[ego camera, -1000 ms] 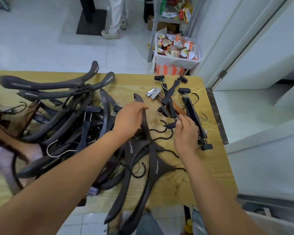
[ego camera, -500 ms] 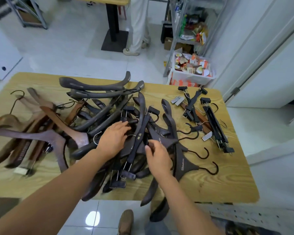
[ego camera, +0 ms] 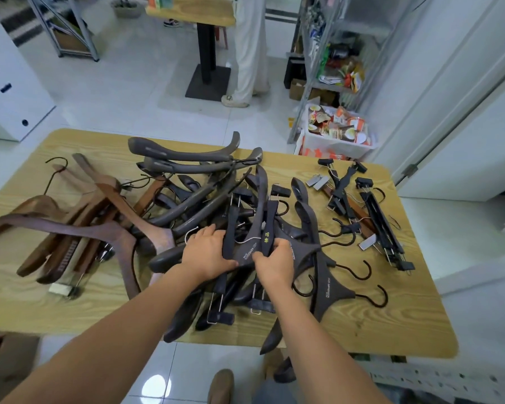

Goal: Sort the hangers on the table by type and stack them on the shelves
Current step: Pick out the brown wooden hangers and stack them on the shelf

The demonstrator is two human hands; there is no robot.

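Observation:
A tangled pile of dark hangers covers the middle of the wooden table. My left hand grips a dark clip hanger in the pile. My right hand grips the lower end of a second dark clip hanger with green lettering. Brown wooden hangers lie in a heap at the left. Flat dark hangers with black hooks lie just right of my hands. Black clip hangers lie grouped at the far right.
A metal shelf rack with packets stands beyond the table's far right corner, a white bin of snack cups at its foot. A person in light trousers stands by a pedestal table. White cabinet at left.
Both hands left the right-hand hangers and moved left into the middle pile. They now grip two clip hangers there. The view tilted up, showing more of the room.

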